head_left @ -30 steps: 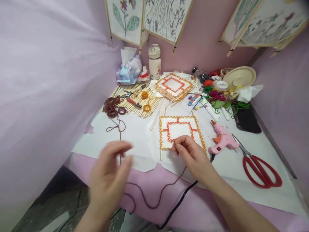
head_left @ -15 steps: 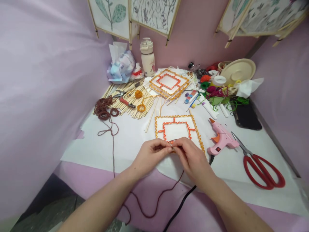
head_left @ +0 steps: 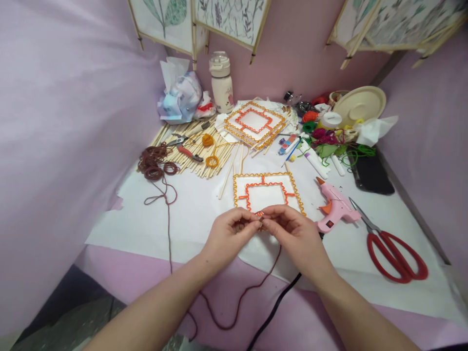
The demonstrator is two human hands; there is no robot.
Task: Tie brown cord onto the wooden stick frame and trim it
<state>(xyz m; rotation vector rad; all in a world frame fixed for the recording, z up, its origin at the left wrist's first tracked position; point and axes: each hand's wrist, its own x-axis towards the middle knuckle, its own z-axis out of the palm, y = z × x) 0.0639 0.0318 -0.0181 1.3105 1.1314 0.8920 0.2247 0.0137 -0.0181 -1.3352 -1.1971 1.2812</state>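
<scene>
Two hands, left [head_left: 229, 237] and right [head_left: 298, 238], still pinch brown yarn [head_left: 277, 261], fingers [head_left: 281, 213] pressed together.

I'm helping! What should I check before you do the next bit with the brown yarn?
Brown yarn held tight: cannot tell, your left hand and right hand hide its end.
Yarn not tangled: ok, it hangs loose over the table edge.
Square frame flat on the white paper: ok.
Pink glue gun away from your hands: ok, it lies to the right.
Glue gun hot: cannot tell.
Red-handled scissors out of the way: ok, further right.
</scene>
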